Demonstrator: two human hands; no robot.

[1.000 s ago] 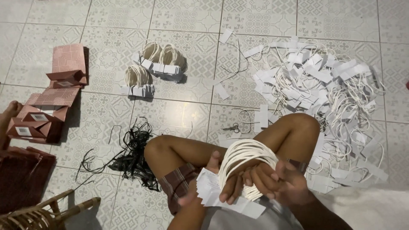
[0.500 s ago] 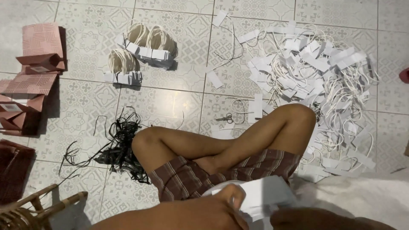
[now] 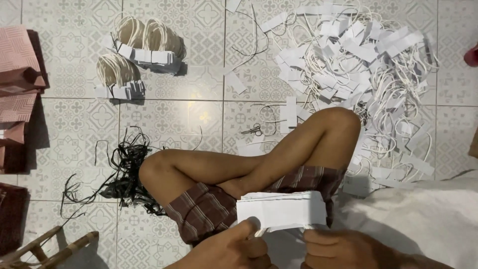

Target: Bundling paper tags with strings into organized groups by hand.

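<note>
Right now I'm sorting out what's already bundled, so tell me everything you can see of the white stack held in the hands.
The white stack is a thick block of flat paper strips with edges aligned, lying roughly level over the lap, above the plaid shorts. The left hand pinches its lower left corner with the thumb on top; the right hand grips its lower right edge. Any cords attached to it are hidden from this view.
</note>
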